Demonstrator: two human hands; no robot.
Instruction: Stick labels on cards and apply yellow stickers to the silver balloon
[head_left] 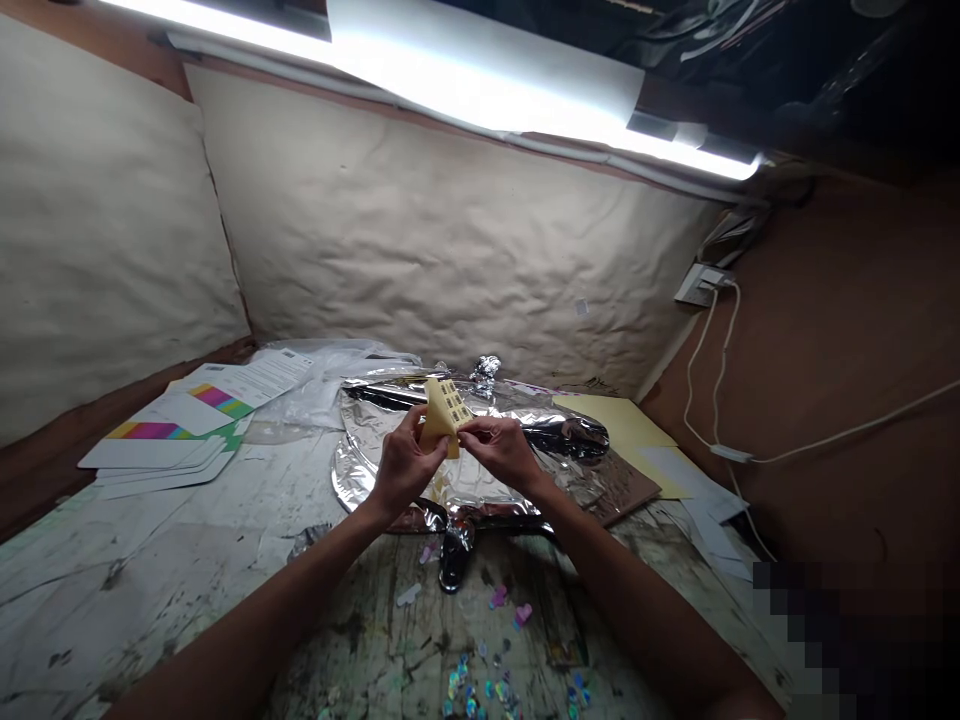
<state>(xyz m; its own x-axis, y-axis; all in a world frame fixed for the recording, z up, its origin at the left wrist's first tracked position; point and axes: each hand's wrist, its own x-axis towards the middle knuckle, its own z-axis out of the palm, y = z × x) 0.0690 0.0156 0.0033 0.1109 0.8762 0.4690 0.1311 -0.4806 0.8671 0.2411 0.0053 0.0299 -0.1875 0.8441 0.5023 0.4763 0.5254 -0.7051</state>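
A small yellow sticker sheet [442, 412] printed with rows of dark labels is held up between my two hands, bent along its middle. My left hand [409, 455] pinches its left and lower side between thumb and fingers. At the sheet's lower right edge, my right hand [501, 450] has thumb and fingertips pressed together on it. Beneath both hands lies a shiny silver foil balloon [480, 483], flat and crinkled, with a dark tail-like end pointing toward me.
Printed cards [161, 450] and clear plastic bags [300, 400] lie at the left. Yellow paper [626, 420], white sheets [705, 500] and a brown board [634, 490] are at the right. Pink pieces [523, 614] and iridescent confetti [471, 695] dot the near table. A white cable [720, 400] hangs from a wall socket [703, 284].
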